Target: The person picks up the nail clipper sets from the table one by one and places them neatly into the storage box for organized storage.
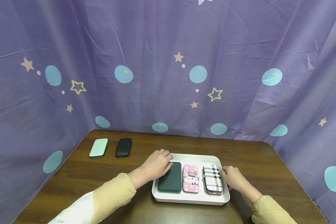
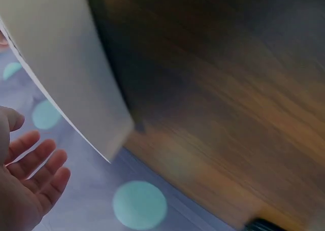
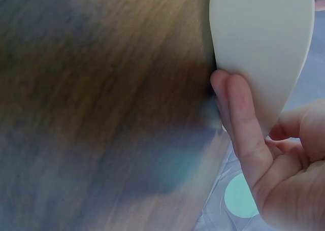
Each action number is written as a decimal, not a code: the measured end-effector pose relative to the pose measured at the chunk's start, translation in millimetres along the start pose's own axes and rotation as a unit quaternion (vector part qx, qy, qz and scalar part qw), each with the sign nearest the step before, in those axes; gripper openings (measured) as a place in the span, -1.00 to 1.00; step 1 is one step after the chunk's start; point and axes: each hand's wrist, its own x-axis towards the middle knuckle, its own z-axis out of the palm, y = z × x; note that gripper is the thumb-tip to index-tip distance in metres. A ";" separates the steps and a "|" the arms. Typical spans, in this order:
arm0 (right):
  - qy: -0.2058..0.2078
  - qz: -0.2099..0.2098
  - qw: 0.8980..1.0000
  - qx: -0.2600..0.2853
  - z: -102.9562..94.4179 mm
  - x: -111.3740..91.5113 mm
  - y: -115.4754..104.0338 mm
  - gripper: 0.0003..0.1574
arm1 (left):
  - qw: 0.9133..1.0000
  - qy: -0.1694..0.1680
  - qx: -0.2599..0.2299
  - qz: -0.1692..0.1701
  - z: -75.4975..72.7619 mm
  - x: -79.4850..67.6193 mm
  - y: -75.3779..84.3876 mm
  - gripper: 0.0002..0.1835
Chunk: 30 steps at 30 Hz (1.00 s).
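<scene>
A white rectangular tray (image 1: 191,200) stands near the table's front. Inside it lie a dark green flat case (image 1: 170,180), a pink dotted case (image 1: 190,179) with a cartoon figure, and a black-and-white plaid case (image 1: 212,178), side by side. My left hand (image 1: 157,165) is over the tray's back left corner, partly covering the green case; the left wrist view shows its fingers (image 2: 43,162) spread, with nothing in them. At the tray's right side my right hand (image 1: 233,178) grips the wall, fingers (image 3: 241,101) along the outside and the rest near the rim.
At the back left of the brown wooden table (image 1: 250,155) lie a mint green case (image 1: 99,147) and a black case (image 1: 123,147), apart from each other. A purple curtain (image 1: 156,109) with stars and blue ovals hangs behind the table and along its sides.
</scene>
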 end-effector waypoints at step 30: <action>0.006 -0.007 1.000 -0.006 0.7 0.3 -0.1 -0.66 | 0.985 0.011 0.080 -0.155 21.9 -36.0 -119.5 -0.76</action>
